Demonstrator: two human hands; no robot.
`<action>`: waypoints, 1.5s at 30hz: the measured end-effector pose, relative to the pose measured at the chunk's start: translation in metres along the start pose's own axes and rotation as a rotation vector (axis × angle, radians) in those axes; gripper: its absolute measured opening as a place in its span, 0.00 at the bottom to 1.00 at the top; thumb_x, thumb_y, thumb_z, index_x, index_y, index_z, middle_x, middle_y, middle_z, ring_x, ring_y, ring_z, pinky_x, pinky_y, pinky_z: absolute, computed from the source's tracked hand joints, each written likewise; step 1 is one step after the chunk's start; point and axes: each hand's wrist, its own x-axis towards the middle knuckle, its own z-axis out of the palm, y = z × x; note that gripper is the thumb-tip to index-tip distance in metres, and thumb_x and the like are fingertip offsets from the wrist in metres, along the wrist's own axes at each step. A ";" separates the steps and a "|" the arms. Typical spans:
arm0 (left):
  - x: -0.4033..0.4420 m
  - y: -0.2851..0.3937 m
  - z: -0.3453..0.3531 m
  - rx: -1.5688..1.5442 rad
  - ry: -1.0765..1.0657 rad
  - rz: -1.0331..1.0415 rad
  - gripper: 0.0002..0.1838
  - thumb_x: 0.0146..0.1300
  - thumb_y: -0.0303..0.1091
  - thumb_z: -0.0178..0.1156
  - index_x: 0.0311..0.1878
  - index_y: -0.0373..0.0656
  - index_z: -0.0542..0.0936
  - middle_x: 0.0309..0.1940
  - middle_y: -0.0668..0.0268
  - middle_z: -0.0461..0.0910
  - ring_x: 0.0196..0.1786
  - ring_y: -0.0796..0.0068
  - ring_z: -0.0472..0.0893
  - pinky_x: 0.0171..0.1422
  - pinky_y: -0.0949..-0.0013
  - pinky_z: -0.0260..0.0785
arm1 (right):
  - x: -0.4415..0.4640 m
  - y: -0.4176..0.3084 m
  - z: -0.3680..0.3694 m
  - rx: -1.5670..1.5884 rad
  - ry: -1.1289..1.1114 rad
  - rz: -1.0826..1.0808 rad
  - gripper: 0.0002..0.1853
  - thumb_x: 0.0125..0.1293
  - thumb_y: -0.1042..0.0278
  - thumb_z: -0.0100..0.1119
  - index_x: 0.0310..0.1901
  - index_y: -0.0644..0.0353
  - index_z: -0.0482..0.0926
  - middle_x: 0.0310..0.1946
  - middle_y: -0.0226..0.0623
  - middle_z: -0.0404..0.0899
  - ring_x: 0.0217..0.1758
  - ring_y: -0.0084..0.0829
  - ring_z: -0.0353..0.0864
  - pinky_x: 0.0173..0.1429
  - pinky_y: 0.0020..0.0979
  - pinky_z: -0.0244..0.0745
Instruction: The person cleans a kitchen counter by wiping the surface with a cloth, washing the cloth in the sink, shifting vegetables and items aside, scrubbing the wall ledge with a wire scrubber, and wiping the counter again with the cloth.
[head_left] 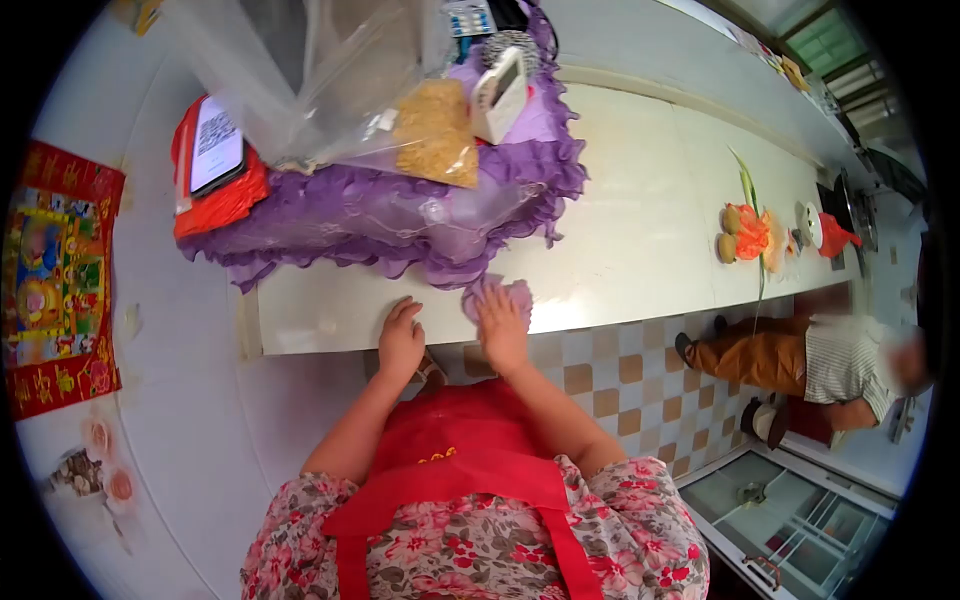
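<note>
My right hand [502, 328] presses a bunched purple cloth [514, 292] onto the white countertop [640, 200] near its front edge. The cloth sticks out past my fingers on both sides. My left hand [402, 337] rests at the counter's front edge, holding nothing, with its fingers loosely apart. Just beyond both hands hangs the ruffled border of a purple lace cover [400, 205]. On that cover are a clear bag of yellowish food pieces [436, 130], a white device with a small screen [498, 98] and a phone [216, 142] on a red packet [255, 180].
Large clear plastic bags [340, 60] stand at the back of the cover. Further right along the counter lie round brown items [729, 246], a red-orange bag [752, 230] and a green-leaved stalk [747, 180]. Another person [840, 370] sits at the far right beside a glass-panelled door [790, 510].
</note>
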 end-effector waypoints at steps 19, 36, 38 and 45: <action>-0.041 -0.083 -0.097 -0.069 0.242 -0.177 0.20 0.57 0.19 0.53 0.55 0.39 0.75 0.62 0.56 0.69 0.59 0.55 0.74 0.57 0.61 0.71 | 0.146 -0.140 0.101 0.196 -0.506 -0.187 0.27 0.67 0.62 0.49 0.68 0.53 0.63 0.68 0.43 0.62 0.70 0.46 0.62 0.70 0.44 0.61; -0.042 -0.106 -0.150 0.055 0.342 -0.348 0.24 0.68 0.31 0.48 0.66 0.36 0.68 0.70 0.49 0.60 0.70 0.52 0.63 0.70 0.60 0.59 | 0.128 -0.258 0.149 0.373 -0.496 -0.523 0.27 0.66 0.66 0.45 0.67 0.60 0.64 0.71 0.38 0.59 0.77 0.38 0.49 0.79 0.41 0.40; -0.046 -0.113 -0.126 0.118 0.259 -0.359 0.24 0.68 0.33 0.48 0.66 0.37 0.67 0.70 0.49 0.59 0.70 0.51 0.63 0.70 0.60 0.59 | 0.106 -0.239 0.138 0.450 -0.508 -0.467 0.27 0.66 0.67 0.44 0.68 0.61 0.64 0.72 0.38 0.58 0.78 0.37 0.47 0.80 0.41 0.38; -0.053 -0.053 -0.043 0.265 -0.021 -0.248 0.29 0.68 0.38 0.48 0.70 0.36 0.60 0.72 0.47 0.56 0.72 0.52 0.60 0.72 0.60 0.58 | 0.048 -0.146 0.090 0.232 -0.511 -0.443 0.29 0.65 0.65 0.41 0.68 0.64 0.61 0.73 0.40 0.55 0.78 0.38 0.46 0.80 0.40 0.36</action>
